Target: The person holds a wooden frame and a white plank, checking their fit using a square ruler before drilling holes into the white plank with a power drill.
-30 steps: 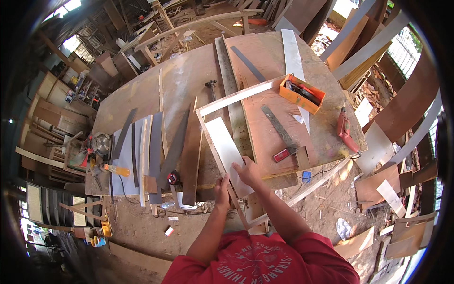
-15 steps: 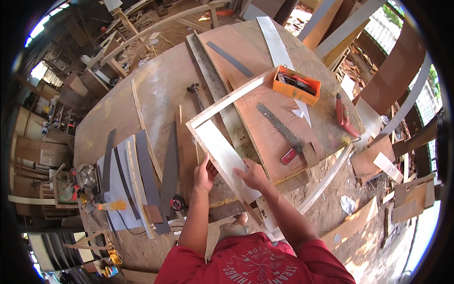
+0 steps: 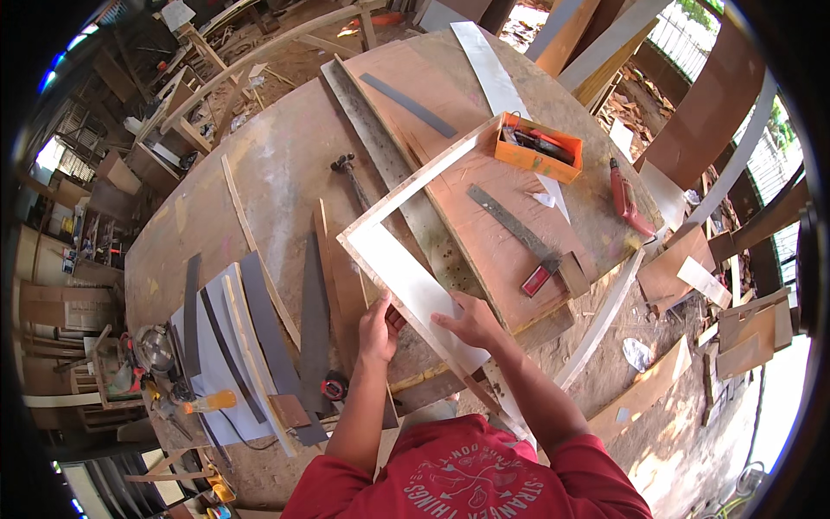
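A wooden frame (image 3: 418, 180) with pale inner faces makes a corner over the front of the table; one side runs toward the far right, the other back toward me. Against the inside of the near side lies a white strip (image 3: 399, 261), its far end close at the corner. My left hand (image 3: 379, 331) grips the frame's outer edge from the left, thumb up and fingers curled partly out of sight. My right hand (image 3: 469, 321) holds the white strip from the right, thumb laid on its face and the other fingers bent at its edge.
On the worktable (image 3: 285, 164) are a hammer (image 3: 350, 180), an orange toolbox (image 3: 538, 149), a red drill (image 3: 628, 201), a metal-bladed square (image 3: 512, 227) and a tape measure (image 3: 334, 386). Dark strips (image 3: 259, 294), a screwdriver (image 3: 210, 402) and a circular saw (image 3: 154, 350) lie left.
The gap between the white strip's far end and the frame corner has closed. Both hands keep nearly the same places on the pieces. The whole view has shifted slightly.
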Available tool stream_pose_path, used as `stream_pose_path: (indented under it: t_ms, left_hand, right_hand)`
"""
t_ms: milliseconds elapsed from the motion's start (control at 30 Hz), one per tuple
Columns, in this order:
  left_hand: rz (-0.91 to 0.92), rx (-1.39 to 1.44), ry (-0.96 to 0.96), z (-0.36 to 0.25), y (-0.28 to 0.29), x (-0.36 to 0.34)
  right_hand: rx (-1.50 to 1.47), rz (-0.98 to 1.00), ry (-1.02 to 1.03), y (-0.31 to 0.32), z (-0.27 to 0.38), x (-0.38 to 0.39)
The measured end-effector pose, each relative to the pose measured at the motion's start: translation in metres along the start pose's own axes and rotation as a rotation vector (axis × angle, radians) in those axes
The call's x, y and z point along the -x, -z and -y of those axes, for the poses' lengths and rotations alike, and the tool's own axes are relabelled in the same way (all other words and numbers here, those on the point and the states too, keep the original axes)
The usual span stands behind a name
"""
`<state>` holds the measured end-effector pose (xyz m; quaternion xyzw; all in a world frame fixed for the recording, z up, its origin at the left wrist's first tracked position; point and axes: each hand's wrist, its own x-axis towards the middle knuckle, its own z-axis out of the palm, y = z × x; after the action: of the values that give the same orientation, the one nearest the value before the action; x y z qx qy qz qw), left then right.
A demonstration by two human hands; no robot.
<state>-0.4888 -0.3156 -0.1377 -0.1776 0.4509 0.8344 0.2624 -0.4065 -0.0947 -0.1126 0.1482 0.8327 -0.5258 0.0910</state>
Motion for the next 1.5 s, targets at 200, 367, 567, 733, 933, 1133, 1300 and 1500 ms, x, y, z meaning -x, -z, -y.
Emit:
stream_pose_path:
  t_ms: [200,367,567,733,933,1133,1300,1500]
  left_hand:
    - [0.019,0.001,0.012,-0.001,-0.001,0.025]
    - [0.085,-0.02,0.067,-0.015,0.012,0.011]
    - [-0.017,-0.119,-0.243,-0.065,0.0,-0.036]
    - [-0.041,-0.334,-0.227,-0.097,0.003,-0.058]
    - [0.057,-0.286,-0.215,-0.092,0.025,-0.072]
    - [0.057,-0.265,-0.176,-0.096,0.017,-0.067]
    - [0.05,-0.28,-0.184,-0.092,0.018,-0.069]
    - [-0.08,-0.135,-0.024,-0.068,0.027,-0.054]
  right_hand:
    - [-0.036,0.05,-0.02,-0.001,0.002,0.018]
    - [-0.066,0.061,-0.024,-0.002,0.001,0.02]
    - [-0.049,0.038,-0.041,-0.003,0.005,0.021]
    - [-0.064,0.049,-0.044,-0.002,0.004,0.02]
    - [-0.141,0.06,-0.042,0.001,0.004,0.02]
    - [-0.138,0.028,-0.053,-0.003,0.004,0.022]
    - [-0.033,0.055,0.005,-0.005,-0.009,0.016]
    - [-0.05,0.124,-0.028,0.007,-0.003,0.018]
